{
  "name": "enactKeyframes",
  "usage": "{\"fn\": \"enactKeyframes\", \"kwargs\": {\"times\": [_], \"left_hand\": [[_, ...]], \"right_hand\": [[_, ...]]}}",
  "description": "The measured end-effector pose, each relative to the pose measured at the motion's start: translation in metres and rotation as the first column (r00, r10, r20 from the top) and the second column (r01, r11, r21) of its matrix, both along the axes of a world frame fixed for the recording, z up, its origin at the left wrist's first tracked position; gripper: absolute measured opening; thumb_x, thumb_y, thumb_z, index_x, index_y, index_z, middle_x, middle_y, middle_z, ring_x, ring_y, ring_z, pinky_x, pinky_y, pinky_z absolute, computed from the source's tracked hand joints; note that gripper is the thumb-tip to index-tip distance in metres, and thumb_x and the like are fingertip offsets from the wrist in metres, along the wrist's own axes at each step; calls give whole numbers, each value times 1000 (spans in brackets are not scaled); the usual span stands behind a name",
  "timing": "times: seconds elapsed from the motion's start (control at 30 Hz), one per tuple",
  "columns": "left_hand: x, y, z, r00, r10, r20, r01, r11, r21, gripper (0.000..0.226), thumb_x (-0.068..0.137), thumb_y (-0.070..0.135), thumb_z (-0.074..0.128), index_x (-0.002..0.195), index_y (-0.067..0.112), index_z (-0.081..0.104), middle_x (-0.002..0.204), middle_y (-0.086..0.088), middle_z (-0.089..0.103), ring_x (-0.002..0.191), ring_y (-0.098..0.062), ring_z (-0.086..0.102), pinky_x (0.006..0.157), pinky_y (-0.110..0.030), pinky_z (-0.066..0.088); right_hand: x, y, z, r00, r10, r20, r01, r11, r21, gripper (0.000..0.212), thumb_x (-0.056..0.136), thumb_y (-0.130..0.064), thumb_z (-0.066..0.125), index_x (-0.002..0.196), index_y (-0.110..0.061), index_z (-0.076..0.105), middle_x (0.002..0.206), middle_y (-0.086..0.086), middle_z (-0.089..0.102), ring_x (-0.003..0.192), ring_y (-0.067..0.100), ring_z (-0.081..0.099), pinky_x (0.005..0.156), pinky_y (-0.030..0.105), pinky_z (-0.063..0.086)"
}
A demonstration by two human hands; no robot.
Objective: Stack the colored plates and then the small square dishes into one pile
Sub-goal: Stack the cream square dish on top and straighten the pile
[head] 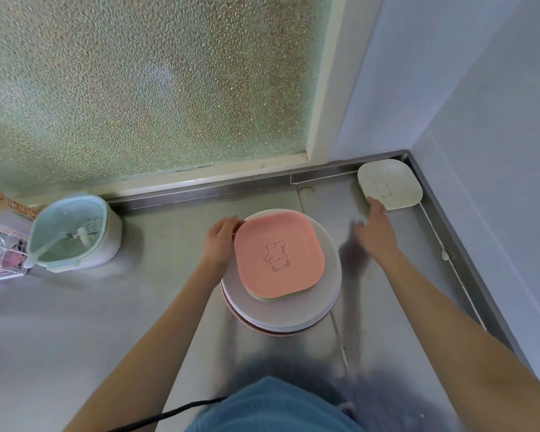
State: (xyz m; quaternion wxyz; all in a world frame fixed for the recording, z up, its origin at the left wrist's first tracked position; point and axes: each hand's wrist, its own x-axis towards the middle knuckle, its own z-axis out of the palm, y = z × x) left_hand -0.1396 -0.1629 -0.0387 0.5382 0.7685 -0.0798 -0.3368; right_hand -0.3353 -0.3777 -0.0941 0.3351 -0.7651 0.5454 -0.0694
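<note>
Blue cloth [272,406] fills the near edge, with both forearms reaching over it. At the pile [281,310] of round plates, the pink square dish [278,254] lying on top is steadied at its far-left corner by the left hand [220,241], fingers curled. The right hand [376,232], fingers spread, is touching the white square dish [390,183], not yet gripped. That dish is judged the last; it sits against the counter's raised corner rim [430,210], so it must be lifted clear, then carried across bare steel.
</note>
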Motion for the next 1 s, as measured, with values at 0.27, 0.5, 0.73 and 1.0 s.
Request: {"fn": "enactKeyframes", "kwargs": {"times": [0.27, 0.5, 0.73, 1.0], "left_hand": [[1, -7, -8, 999, 38, 3, -38, 998, 48, 29, 95, 23, 44, 80, 8, 65, 70, -1, 57, 66, -13, 50, 62, -25, 41], [-1, -1, -5, 1000, 16, -2, -16, 999, 36, 28, 94, 24, 45, 82, 10, 66, 72, -2, 59, 69, -14, 52, 65, -27, 43], [-16, 21, -1, 1000, 13, -7, -13, 1000, 2, 34, 94, 22, 44, 91, -7, 62, 80, -12, 53, 75, -19, 47, 64, -30, 37], [-26, 48, 9, 998, 52, -30, -55, 994, -94, 33, 96, 12, 36, 77, 12, 64, 69, 3, 61, 58, -2, 57, 54, -10, 44]], "right_hand": [[-2, -20, -20, 985, -55, -166, 46, 997, -56, 51, 86, -8, 51, 136, -12, 39, 129, 24, 43, 109, 44, 51, 90, 45, 43], [-7, 11, -18, 981, -178, -81, 157, 964, -214, 19, 90, -9, 44, 99, -8, 60, 106, 21, 48, 86, 39, 54, 69, 35, 39], [20, 70, 40, 964, -34, 263, 127, 929, -347, 16, 89, -7, 51, 97, -6, 64, 102, 16, 56, 83, 32, 55, 66, 25, 35], [14, 156, 55, 807, 507, 304, -283, 783, -554, 15, 84, -5, 55, 89, -9, 69, 93, 5, 62, 97, 15, 52, 73, 24, 48]]}}
